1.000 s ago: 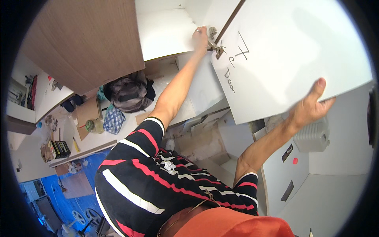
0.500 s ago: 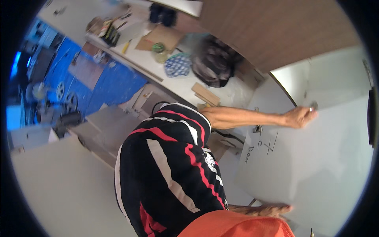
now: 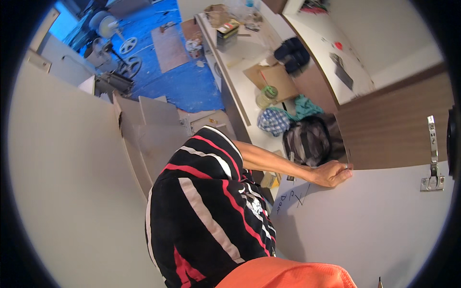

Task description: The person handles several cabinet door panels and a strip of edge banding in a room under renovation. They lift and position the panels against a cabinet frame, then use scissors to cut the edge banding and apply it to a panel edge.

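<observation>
Item one: door (image 3: 365, 225), white, flat-faced, with dark handwritten marks near one corner; located at the person's right-hand side, one edge running just below a brown wood panel (image 3: 394, 125); whether the two touch, I cannot tell from here.

Fittings: one metal hinge (image 3: 433, 182) with its arm standing out past the edge; a second hinge (image 3: 291, 168) near the left wrist.

Hold: left hand (image 3: 331, 174) grasping the door's edge between the hinges, fingers bent, a ring on one; right hand out of view, its state not to be told.

Handling, by my judgement: stiff board, probably heavy for one hand and awkward for its breadth; smooth face, likely slippery under a flat palm; corners and edges apt to chip; hinge arms liable to catch or scratch; best taken by two opposite edges, fingers wrapped behind, clear of the metal.

Nearby: dark backpack (image 3: 307, 141), beyond the left hand; blue checked cloth (image 3: 272, 121) beside it; jar (image 3: 265, 98) with green top; white counter (image 3: 247, 79) beneath these.
</observation>
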### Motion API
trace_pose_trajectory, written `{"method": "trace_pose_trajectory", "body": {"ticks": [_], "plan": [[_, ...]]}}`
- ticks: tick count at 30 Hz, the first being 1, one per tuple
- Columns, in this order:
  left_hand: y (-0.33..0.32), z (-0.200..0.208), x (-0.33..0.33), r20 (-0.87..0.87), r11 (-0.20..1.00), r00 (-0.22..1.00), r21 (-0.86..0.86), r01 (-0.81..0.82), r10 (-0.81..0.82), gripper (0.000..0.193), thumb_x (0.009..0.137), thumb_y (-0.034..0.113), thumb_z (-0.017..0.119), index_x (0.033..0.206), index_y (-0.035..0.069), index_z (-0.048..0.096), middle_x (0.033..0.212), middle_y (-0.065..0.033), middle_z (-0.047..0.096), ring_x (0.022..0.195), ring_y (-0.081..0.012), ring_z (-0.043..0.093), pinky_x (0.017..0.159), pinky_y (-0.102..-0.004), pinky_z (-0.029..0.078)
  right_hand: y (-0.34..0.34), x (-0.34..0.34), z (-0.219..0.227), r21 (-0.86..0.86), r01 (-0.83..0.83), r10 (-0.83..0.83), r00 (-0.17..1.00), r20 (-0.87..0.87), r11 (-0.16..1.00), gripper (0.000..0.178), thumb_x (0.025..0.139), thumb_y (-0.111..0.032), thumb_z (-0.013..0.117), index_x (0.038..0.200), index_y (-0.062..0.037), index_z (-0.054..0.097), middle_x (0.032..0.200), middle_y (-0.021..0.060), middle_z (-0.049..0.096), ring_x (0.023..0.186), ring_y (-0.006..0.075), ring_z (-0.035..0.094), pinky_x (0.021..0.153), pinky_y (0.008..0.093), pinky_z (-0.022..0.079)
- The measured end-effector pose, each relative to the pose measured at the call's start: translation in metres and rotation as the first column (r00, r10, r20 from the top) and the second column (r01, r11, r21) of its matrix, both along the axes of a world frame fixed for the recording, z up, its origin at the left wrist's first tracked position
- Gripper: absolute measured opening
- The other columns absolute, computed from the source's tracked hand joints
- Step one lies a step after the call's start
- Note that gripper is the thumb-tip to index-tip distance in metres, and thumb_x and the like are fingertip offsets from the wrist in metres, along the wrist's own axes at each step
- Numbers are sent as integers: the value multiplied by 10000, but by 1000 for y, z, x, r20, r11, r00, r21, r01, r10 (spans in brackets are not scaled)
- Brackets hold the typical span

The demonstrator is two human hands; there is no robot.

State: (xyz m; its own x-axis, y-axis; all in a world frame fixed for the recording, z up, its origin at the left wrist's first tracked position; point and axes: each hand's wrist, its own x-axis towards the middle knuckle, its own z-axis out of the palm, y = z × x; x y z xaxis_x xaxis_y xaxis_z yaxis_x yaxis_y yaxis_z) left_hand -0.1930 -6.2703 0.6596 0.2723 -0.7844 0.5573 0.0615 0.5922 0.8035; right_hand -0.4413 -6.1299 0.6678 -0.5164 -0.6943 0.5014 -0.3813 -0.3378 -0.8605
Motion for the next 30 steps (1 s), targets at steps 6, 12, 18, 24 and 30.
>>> {"method": "trace_pose_trajectory", "body": {"ticks": [6,12,18,24,30], "plan": [[70,24,108,-33,951,951,-20,-307,307,399,1051,378,405,906,27,529,571,-84,419,496,-203,420,490,-351,377,9,60,16,78,-230,228,973,36,970,580,979,-397,610,1248,83,431,1207,199,556,1069,244,555,959,413,478],[126,10,193,49,834,834,33,-551,549,404,1043,393,415,910,36,548,564,-99,444,499,-220,471,492,-356,388,-4,104,6,213,-448,435,894,106,868,608,981,-428,598,1243,88,414,1220,209,542,1089,250,546,969,424,470],[173,-14,228,117,612,626,136,-779,771,453,1014,458,451,897,54,618,531,-151,500,489,-328,559,481,-417,417,-43,141,-19,249,-543,529,839,127,802,603,976,-464,599,1183,80,442,1187,193,543,1076,239,551,990,424,459],[220,-19,239,98,431,455,193,-881,885,413,1006,430,464,869,61,591,517,-140,493,469,-338,538,474,-424,405,-84,178,-11,151,-881,873,467,140,447,526,956,-452,631,1101,40,511,1135,152,575,1058,231,557,982,451,459],[259,-13,248,138,279,305,181,-943,942,472,1017,422,434,802,20,556,507,-155,444,464,-359,499,468,-423,378,-84,230,-6,77,-954,939,298,170,288,520,966,-458,594,1143,29,553,1175,150,599,1096,255,574,993,439,445]]}}
